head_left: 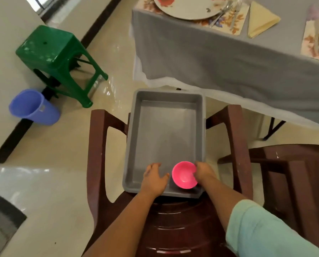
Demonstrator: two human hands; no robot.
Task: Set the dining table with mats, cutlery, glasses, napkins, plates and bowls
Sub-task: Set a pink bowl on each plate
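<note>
A small pink bowl (183, 175) sits in the near right corner of a grey plastic tray (166, 115) that rests on a brown chair. My right hand (203, 171) grips the bowl's right rim. Beside the bowl on its left, my left hand (154, 178) hovers inside the tray with relaxed fingers and holds nothing. Up at the top, the dining table (210, 52) with its grey cloth carries a floral mat (236, 21), a white plate (188, 8), cutlery (227, 10) and a folded yellow napkin (260, 19).
The brown plastic chair (97, 145) under the tray has high armrests on both sides. A second brown chair (294, 173) stands to the right. A green stool (58, 58) and a blue bin (32, 108) stand on the left by the wall.
</note>
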